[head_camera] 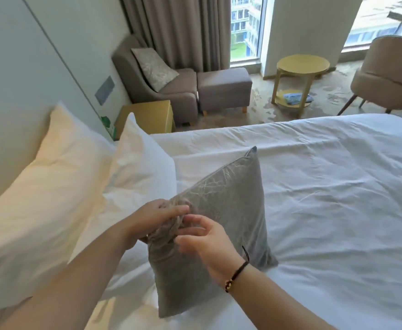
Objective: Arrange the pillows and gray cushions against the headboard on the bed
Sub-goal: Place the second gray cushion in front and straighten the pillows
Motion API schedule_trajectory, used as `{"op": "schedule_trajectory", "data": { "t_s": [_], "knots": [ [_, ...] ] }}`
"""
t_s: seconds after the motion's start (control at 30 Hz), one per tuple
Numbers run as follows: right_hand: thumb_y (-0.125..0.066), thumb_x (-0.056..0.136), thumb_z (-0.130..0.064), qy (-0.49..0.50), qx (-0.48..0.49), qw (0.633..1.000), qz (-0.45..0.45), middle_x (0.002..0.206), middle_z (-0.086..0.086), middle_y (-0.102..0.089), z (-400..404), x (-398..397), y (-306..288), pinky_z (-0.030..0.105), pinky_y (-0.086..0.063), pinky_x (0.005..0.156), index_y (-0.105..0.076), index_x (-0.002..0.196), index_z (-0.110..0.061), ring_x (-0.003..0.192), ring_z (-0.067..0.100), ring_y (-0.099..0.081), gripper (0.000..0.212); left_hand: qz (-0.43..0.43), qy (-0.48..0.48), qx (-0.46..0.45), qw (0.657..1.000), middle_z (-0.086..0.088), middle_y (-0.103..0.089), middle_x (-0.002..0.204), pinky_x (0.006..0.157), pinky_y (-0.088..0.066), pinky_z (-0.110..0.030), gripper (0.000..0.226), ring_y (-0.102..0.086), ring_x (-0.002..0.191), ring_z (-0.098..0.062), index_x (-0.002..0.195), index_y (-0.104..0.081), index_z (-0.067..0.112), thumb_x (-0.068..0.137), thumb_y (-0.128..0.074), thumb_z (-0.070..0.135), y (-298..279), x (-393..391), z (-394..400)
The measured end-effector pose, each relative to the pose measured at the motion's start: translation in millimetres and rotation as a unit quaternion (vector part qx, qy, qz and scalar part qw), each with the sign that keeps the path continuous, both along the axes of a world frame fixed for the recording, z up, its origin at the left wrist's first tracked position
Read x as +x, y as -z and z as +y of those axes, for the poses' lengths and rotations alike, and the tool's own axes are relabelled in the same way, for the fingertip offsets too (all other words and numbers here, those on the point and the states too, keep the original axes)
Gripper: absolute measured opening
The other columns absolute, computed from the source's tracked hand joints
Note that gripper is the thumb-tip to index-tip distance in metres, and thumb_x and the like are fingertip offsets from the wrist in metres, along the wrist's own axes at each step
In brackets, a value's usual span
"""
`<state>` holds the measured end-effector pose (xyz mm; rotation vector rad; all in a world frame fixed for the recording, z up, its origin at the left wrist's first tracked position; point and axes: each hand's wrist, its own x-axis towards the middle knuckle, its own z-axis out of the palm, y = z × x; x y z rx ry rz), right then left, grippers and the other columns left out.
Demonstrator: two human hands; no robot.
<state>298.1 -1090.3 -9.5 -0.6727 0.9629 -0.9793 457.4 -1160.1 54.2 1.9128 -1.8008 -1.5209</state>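
The gray cushion stands on edge on the white bed, tilted, with one corner pointing up toward the bed's far edge and its lower edge sunk into the sheet. The left hand has its grip pinching the cushion's near upper corner, fabric bunched under the fingers. The right hand sits just beside it, fingers spread and loosely curled, fingertips at the same bunched corner, not clearly clamped on anything; a dark cord bracelet circles that wrist. Along the bed's left edge, two white pillows lean against the pale headboard: the large pillow nearest it, the second pillow propped in front, just left of the cushion. Beyond the bed's far edge stand a wooden nightstand and a gray armchair holding a patterned cushion.
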Motion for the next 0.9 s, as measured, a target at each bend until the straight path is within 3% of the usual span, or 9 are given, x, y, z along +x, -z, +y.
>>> {"op": "schedule_trajectory", "data": {
  "t_s": [0.13, 0.23, 0.33, 0.4, 0.47, 0.53, 0.6, 0.77, 0.9],
  "knots": [
    [-0.086, 0.063, -0.034, -0.123, -0.130, 0.921, 0.346, 0.097, -0.007, -0.067, -9, -6, 11, 0.030, -0.057, 0.083, -0.066, 0.103, -0.033, 0.085, 0.005, -0.065, 0.045, -0.077, 0.006, -0.035, 0.996, -0.011, -0.070, 0.097, 0.083, -0.054, -0.050, 0.054, -0.068, 0.091, -0.027, 0.097, -0.065, 0.016, 0.059, -0.080, 0.051, 19, 34, 33],
    [-0.080, 0.057, -0.056, -0.120, -0.270, 0.779, 0.553, 0.134, -0.012, -0.040, -43, -28, 9, 0.034, -0.046, 0.101, -0.048, 0.119, -0.049, 0.116, 0.009, -0.046, 0.070, -0.124, 0.039, -0.029, 0.991, -0.008, -0.066, 0.094, 0.073, -0.054, -0.042, 0.043, -0.065, 0.087, -0.023, 0.095, -0.060, 0.019, 0.059, -0.075, 0.039, 18, 45, 44],
    [-0.078, 0.048, -0.070, -0.254, -0.343, 0.624, 0.655, 0.159, -0.013, -0.006, -88, -51, 4, 0.055, -0.007, 0.117, -0.019, 0.141, -0.053, 0.147, 0.023, 0.001, 0.112, -0.154, 0.097, -0.023, 0.983, 0.003, -0.063, 0.092, 0.057, -0.051, -0.029, 0.031, -0.062, 0.077, -0.013, 0.091, -0.057, 0.030, 0.064, -0.073, 0.034, 19, 49, 52],
    [-0.080, 0.044, -0.070, -0.371, -0.336, 0.522, 0.691, 0.153, -0.012, -0.027, -112, -58, -1, 0.058, -0.002, 0.117, -0.022, 0.143, -0.049, 0.146, 0.023, -0.008, 0.116, -0.163, 0.111, -0.040, 0.979, 0.007, -0.062, 0.094, 0.067, -0.052, -0.031, 0.025, -0.061, 0.083, -0.013, 0.088, -0.056, 0.032, 0.069, -0.072, 0.034, 20, 49, 56],
    [-0.082, 0.054, -0.060, -0.404, -0.348, 0.453, 0.714, 0.124, -0.010, -0.056, -122, -56, -6, 0.050, -0.022, 0.112, -0.048, 0.122, -0.042, 0.124, 0.021, -0.045, 0.078, -0.165, 0.103, -0.062, 0.979, 0.006, -0.061, 0.094, 0.077, -0.051, -0.036, 0.019, -0.060, 0.088, -0.017, 0.084, -0.055, 0.031, 0.073, -0.071, 0.031, 20, 48, 58],
    [-0.075, 0.070, -0.037, -0.370, -0.389, 0.442, 0.719, 0.086, -0.011, -0.062, -127, -48, -14, 0.040, -0.039, 0.096, -0.056, 0.084, -0.033, 0.085, 0.018, -0.057, 0.024, -0.168, 0.082, -0.077, 0.979, 0.003, -0.059, 0.084, 0.072, -0.046, -0.037, 0.019, -0.058, 0.083, -0.020, 0.072, -0.050, 0.028, 0.077, -0.068, 0.025, 19, 49, 58],
    [-0.063, 0.074, -0.019, -0.350, -0.410, 0.443, 0.717, 0.064, -0.010, -0.053, -133, -41, -26, 0.035, -0.042, 0.082, -0.049, 0.064, -0.026, 0.064, 0.018, -0.052, 0.019, -0.161, 0.051, -0.096, 0.981, -0.001, -0.056, 0.075, 0.062, -0.039, -0.035, 0.022, -0.055, 0.073, -0.022, 0.067, -0.045, 0.020, 0.080, -0.064, 0.018, 14, 51, 58],
    [-0.056, 0.077, -0.012, -0.292, -0.477, 0.412, 0.719, 0.064, -0.009, -0.052, -168, -26, -78, 0.028, -0.031, 0.067, -0.047, 0.061, -0.025, 0.064, 0.016, -0.051, 0.023, -0.097, -0.024, -0.178, 0.979, 0.007, -0.055, 0.060, 0.053, -0.034, -0.027, 0.032, -0.049, 0.057, -0.008, 0.059, -0.048, 0.023, 0.087, -0.064, 0.024, -17, 56, 63],
    [-0.060, 0.075, -0.003, -0.230, -0.528, 0.435, 0.692, 0.076, -0.009, -0.056, -198, -8, -125, 0.033, -0.043, 0.080, -0.053, 0.065, -0.026, 0.080, 0.017, -0.055, 0.026, -0.093, -0.039, -0.252, 0.963, 0.003, -0.056, 0.058, 0.050, -0.035, -0.026, 0.034, -0.047, 0.050, -0.009, 0.063, -0.048, 0.019, 0.093, -0.058, 0.032, -33, 45, 62]
  ]
}}
